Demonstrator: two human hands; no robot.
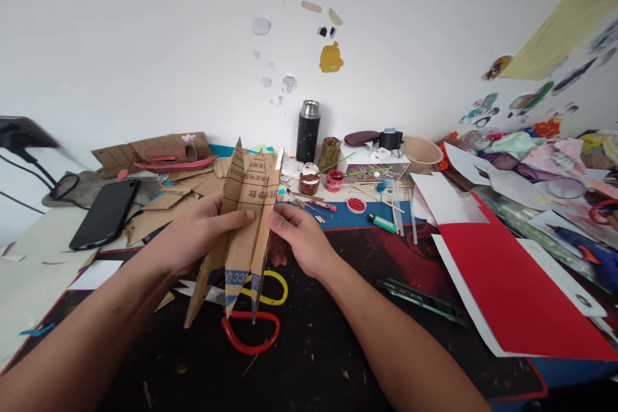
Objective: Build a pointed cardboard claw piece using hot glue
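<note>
Between my two hands stands a folded piece of cardboard [240,241], brown, with printed lettering, a blue band and pointed ends. My left hand [207,232] grips its left side, thumb laid across the inner face. With thumb and fingers my right hand [294,235] pinches its right edge; some of those fingers are hidden behind it. Below the cardboard, scissors [251,335] with one red and one yellow handle loop lie on the black mat [318,360], partly covered by the piece.
Left are a black phone [103,212] and cardboard scraps [164,206] near a red boat model [174,161]. Behind stand a black flask [308,132] and paint jars [309,183]. A utility knife [420,301] and red sheet [512,290] lie right.
</note>
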